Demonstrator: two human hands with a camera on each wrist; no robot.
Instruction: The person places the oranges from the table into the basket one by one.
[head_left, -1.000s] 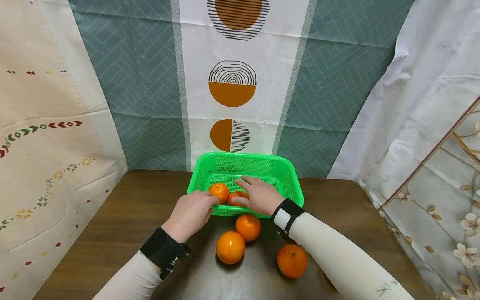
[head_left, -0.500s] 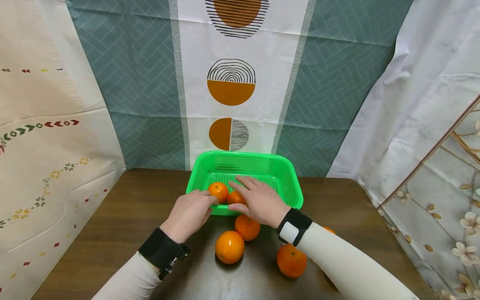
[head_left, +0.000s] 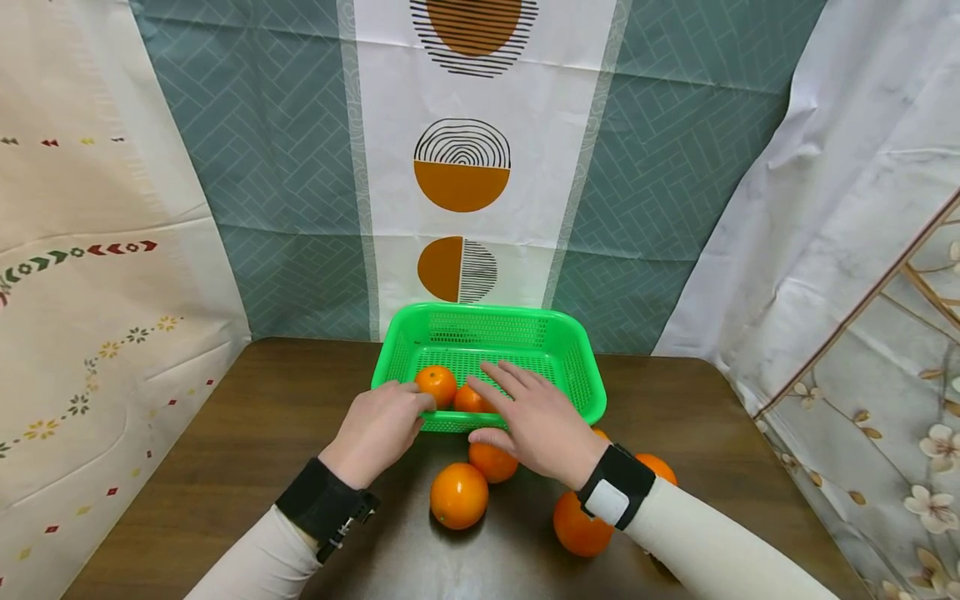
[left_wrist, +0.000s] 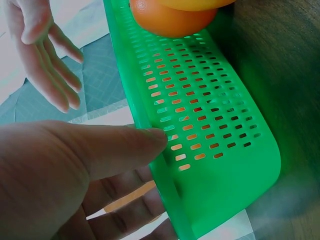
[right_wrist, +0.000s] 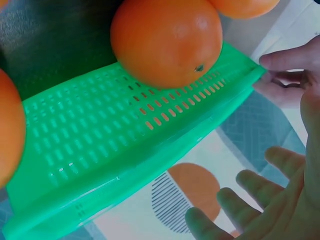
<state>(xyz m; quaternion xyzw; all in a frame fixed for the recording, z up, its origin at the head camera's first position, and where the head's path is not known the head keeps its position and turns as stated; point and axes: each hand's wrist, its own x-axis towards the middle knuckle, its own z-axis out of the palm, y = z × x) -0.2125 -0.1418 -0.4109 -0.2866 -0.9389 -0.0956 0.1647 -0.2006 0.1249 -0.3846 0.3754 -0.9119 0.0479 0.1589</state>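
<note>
A green perforated plastic basket (head_left: 487, 311) stands at the back of the table. Its front left rim is pinched by my left hand (head_left: 378, 425); in the left wrist view the thumb (left_wrist: 125, 145) lies on the outer side, with fingers behind the rim. Two oranges, one at the left (head_left: 437, 385) and one beside it (head_left: 469, 400), sit inside near the front wall. My right hand (head_left: 547, 429) is spread over the front rim, holding nothing, partly covering the second orange. Just outside that wall, two more oranges, a nearer one (head_left: 459, 496) and a farther one (head_left: 492, 463), lie close together.
On the dark wooden table (head_left: 247, 467), another orange (head_left: 579, 525) lies below the right wrist, and one (head_left: 656, 468) peeks out past the right forearm. A patterned cloth (head_left: 480, 183) hangs right behind the basket.
My right hand has drawn back from inside the basket, toward the right and nearer to me, its fingers spreading. The left hand keeps its grip on the rim.
</note>
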